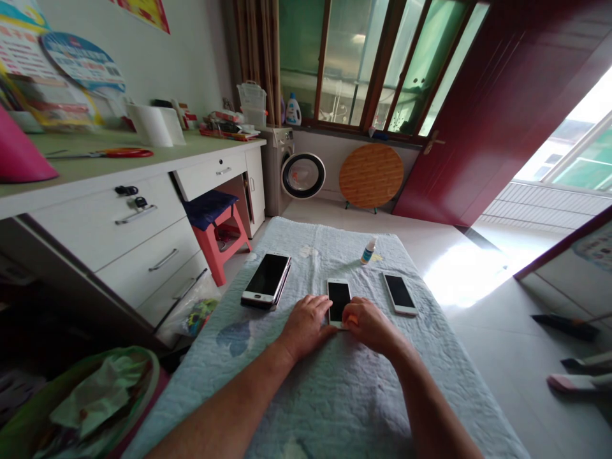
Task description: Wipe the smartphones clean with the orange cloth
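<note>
A white phone with a dark screen lies face up on the cloth-covered table. Against its left edge rest the fingers of my left hand, bent around that side. My right hand is closed over the lower right part of the screen, pinching something orange, mostly hidden by the fingers. To the left is a stack of phones, the top one white-framed. Another white phone lies to the right. A small spray bottle stands behind the middle phone.
The light blue quilted cloth covers the table. Left are a desk with drawers, a red stool and a waste bin. Beyond the table are a washing machine with its door open and a round wooden board.
</note>
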Motion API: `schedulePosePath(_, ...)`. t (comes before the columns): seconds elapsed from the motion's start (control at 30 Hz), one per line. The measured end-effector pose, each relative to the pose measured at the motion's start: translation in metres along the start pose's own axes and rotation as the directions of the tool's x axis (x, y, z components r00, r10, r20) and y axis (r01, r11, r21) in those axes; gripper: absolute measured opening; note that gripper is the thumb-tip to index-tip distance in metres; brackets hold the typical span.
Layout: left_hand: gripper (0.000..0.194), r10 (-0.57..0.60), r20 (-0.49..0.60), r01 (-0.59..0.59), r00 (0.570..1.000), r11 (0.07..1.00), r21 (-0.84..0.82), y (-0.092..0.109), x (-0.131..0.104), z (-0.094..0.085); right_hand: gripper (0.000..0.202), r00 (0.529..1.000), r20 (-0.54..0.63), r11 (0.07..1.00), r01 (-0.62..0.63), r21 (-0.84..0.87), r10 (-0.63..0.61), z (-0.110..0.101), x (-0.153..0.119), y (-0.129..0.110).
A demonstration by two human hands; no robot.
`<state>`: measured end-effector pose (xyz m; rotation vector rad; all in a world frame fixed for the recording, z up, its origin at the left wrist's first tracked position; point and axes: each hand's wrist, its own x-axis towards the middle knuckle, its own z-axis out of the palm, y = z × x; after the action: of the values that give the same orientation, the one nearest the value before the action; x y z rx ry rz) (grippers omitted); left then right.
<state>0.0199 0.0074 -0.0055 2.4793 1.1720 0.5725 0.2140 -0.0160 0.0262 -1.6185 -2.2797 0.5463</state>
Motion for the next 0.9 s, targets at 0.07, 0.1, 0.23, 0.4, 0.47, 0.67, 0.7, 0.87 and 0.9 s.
schedulePosePath(0.07, 0.055, 0.001, -0.006, -0.001, 1.0, 1.0, 0.0, 0.0, 0.0, 0.0, 0.018, 1.0, -0.017, 1.0, 0.008, 0.013, -0.008, 0.004, 0.001, -0.005)
schedulePosePath(0.1, 0.053, 0.004, -0.014, -0.004, 1.0, 1.0, 0.001, 0.0, 0.0, 0.001, 0.017, 1.0, -0.023, 1.0, 0.01, 0.016, -0.009, 0.005, 0.002, -0.009)
schedulePosePath(0.23, 0.046, 0.021, -0.041, -0.021, 0.999, 1.0, 0.003, 0.0, -0.001, 0.003, 0.015, 0.999, -0.045, 0.999, 0.025, -0.026, -0.027, 0.013, 0.006, -0.025)
schedulePosePath(0.4, 0.043, 0.017, -0.041, -0.017, 0.999, 1.0, 0.017, 0.001, -0.001, 0.002, 0.015, 0.999, -0.035, 1.0, 0.027, 0.001, -0.027, 0.015, 0.007, -0.024)
schedulePosePath(0.47, 0.044, 0.019, -0.045, -0.018, 0.999, 1.0, 0.02, 0.001, -0.001, 0.002, 0.015, 1.0, -0.021, 0.999, 0.017, 0.051, -0.016, 0.012, 0.006, -0.017)
schedulePosePath(0.67, 0.056, 0.004, -0.008, -0.004, 1.0, 1.0, 0.02, -0.002, 0.0, 0.002, 0.02, 0.999, 0.031, 0.996, -0.026, 0.088, 0.023, -0.005, 0.002, -0.002)
schedulePosePath(0.7, 0.056, 0.002, -0.004, -0.002, 1.0, 1.0, 0.019, -0.002, 0.0, 0.002, 0.021, 0.999, 0.04, 0.996, -0.037, 0.081, 0.034, -0.007, 0.002, -0.001)
schedulePosePath(0.87, 0.054, -0.01, 0.005, 0.01, 1.0, 1.0, 0.014, -0.001, 0.0, 0.001, 0.023, 0.998, 0.037, 0.997, -0.058, 0.054, 0.056, -0.01, 0.001, 0.006)
schedulePosePath(0.9, 0.053, -0.011, 0.005, 0.011, 1.0, 1.0, 0.012, -0.001, 0.0, 0.001, 0.022, 0.998, 0.03, 0.997, -0.058, 0.051, 0.057, -0.009, 0.001, 0.007)
